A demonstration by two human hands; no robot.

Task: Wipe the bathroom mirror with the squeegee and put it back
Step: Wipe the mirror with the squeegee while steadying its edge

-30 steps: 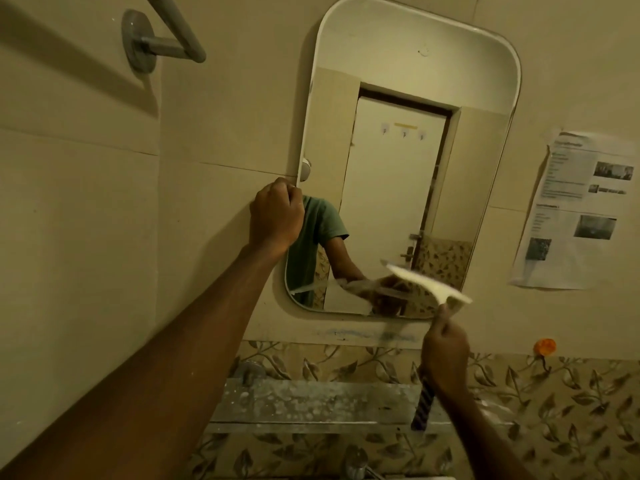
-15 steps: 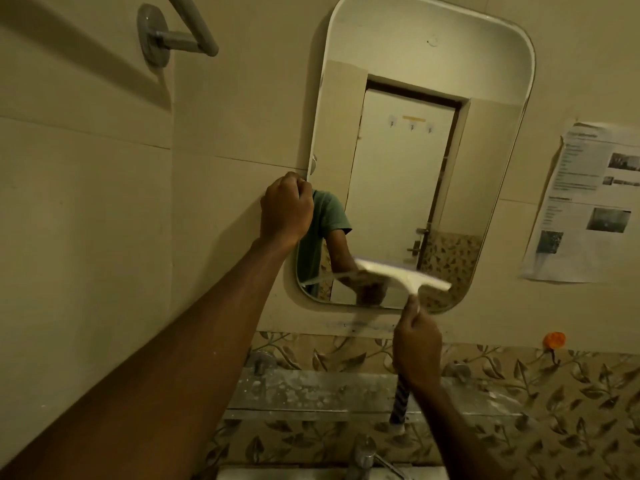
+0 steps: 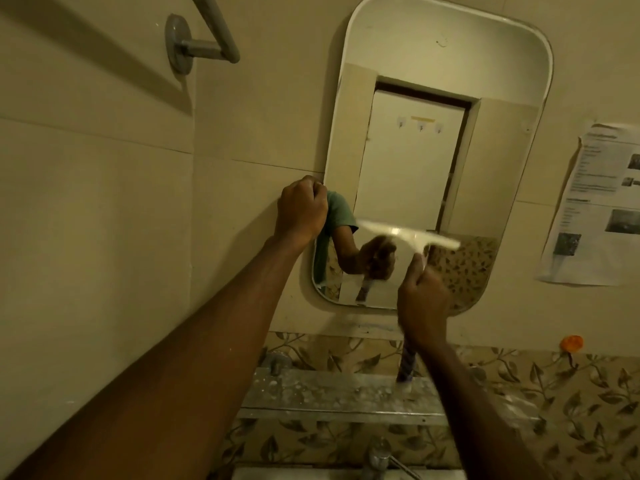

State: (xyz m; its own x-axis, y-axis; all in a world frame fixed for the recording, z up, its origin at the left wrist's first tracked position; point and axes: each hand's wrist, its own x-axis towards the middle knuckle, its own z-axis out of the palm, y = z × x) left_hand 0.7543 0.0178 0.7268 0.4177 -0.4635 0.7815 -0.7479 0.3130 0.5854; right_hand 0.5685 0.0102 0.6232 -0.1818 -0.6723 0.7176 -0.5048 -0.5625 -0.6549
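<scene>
A tall mirror (image 3: 426,64) with rounded corners hangs on the beige tiled wall. My right hand (image 3: 422,303) grips the handle of a white squeegee (image 3: 412,235); its blade lies almost level across the lower part of the glass. The striped lower end of the handle sticks out below my fist. My left hand (image 3: 303,209) is closed on the mirror's left edge at mid height. The glass reflects my arm, a green sleeve and a white door.
A speckled glass shelf (image 3: 329,393) runs under the mirror, above a tap (image 3: 377,459). A grey towel bar (image 3: 211,36) juts out at the upper left. A printed paper sheet (image 3: 595,209) hangs on the right, with an orange hook (image 3: 572,342) below it.
The squeegee has travelled up and left, from the mirror's lower right corner onto the lower glass, and its blade has levelled. My left hand has stayed on the mirror's edge.
</scene>
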